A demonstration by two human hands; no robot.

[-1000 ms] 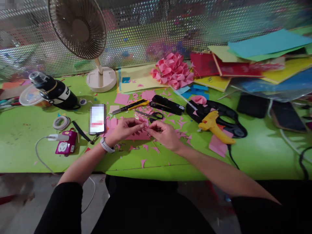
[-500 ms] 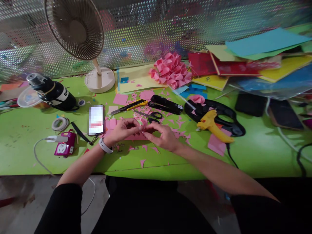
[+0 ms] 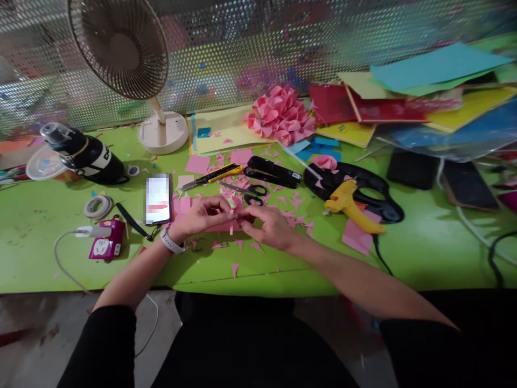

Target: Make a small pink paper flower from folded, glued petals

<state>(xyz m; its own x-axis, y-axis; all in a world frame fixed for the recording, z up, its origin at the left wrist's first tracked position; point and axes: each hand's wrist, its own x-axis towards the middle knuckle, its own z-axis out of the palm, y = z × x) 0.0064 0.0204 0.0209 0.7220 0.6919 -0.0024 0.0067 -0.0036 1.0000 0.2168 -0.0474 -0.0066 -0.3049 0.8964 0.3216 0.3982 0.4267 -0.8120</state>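
Observation:
My left hand (image 3: 204, 218) and my right hand (image 3: 269, 226) meet over the green table, fingertips pinched together on a small piece of pink paper (image 3: 231, 228). A strip of it hangs below my fingers; most of the piece is hidden by them. Just beyond my hands lie black scissors (image 3: 255, 193), a yellow-and-black utility knife (image 3: 224, 173) and a black stapler (image 3: 272, 171). Pink paper scraps (image 3: 297, 202) are strewn around. Farther back sits a bunch of pink paper flowers (image 3: 280, 116).
A phone (image 3: 157, 199), a purple power adapter (image 3: 107, 240) and a tape roll (image 3: 97, 206) lie to the left, near a black bottle (image 3: 91, 156) and a fan (image 3: 163, 132). To the right, a yellow glue gun (image 3: 351, 205) rests on a black holder (image 3: 391, 207). Coloured sheets (image 3: 436, 67) are piled behind.
The pink paper has shifted between my fingers, and a strip now shows below them. My hands stay together in nearly the same place. The view has moved slightly.

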